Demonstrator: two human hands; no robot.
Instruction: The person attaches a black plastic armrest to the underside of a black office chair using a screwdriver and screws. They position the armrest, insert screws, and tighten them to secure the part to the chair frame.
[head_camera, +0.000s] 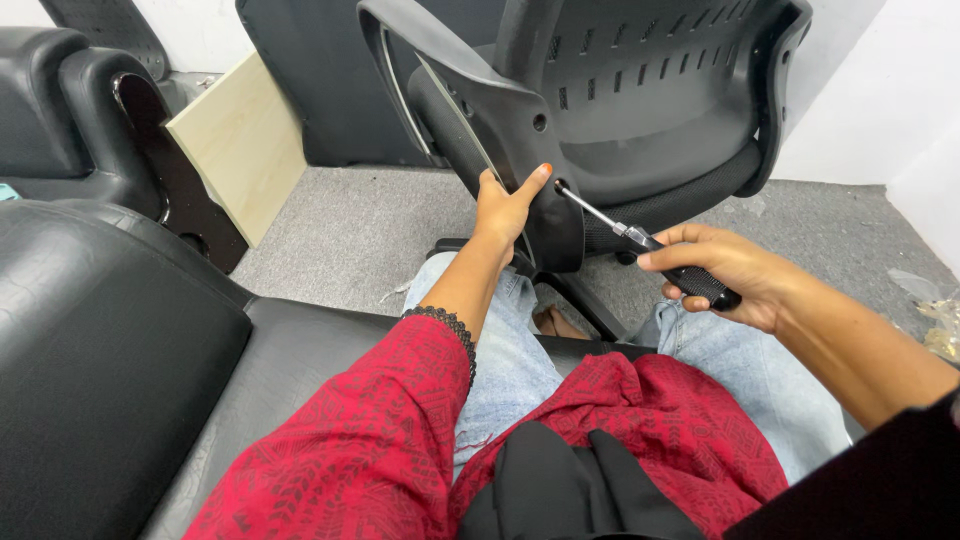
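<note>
The black mesh-backed office chair with a moulded plastic frame (640, 90) is tipped toward the person and takes up the space ahead of both hands, its seat edge just beyond the right hand. The black padded sofa seat (110, 370) lies below and to the left of the left forearm; a pale wooden board (240, 145) leans well apart, beyond and to the left of the left hand.

The black plastic armrest bracket of the chair (500, 130) runs down between the two hands, with its lower end directly under the left hand.

The left hand (505, 205) is wrapped around the bracket's lower end, fingers curled behind it and thumb pressed up along its face, bracing it. The right hand (735, 275) is closed fully around the black handle of a screwdriver with a bright steel shaft (645, 240). The shaft runs up and to the left from the right hand, and its tip meets the bracket just beside the left thumb.

Judgement: the fastener itself is too small to make out. To do this step well, the shaft should stay square to the fastener, pushed firmly along its axis before any turn. The left thumb sits near the tip; a slip would strike it. The bracing grip should hold the bracket steady against the turning force.
</note>
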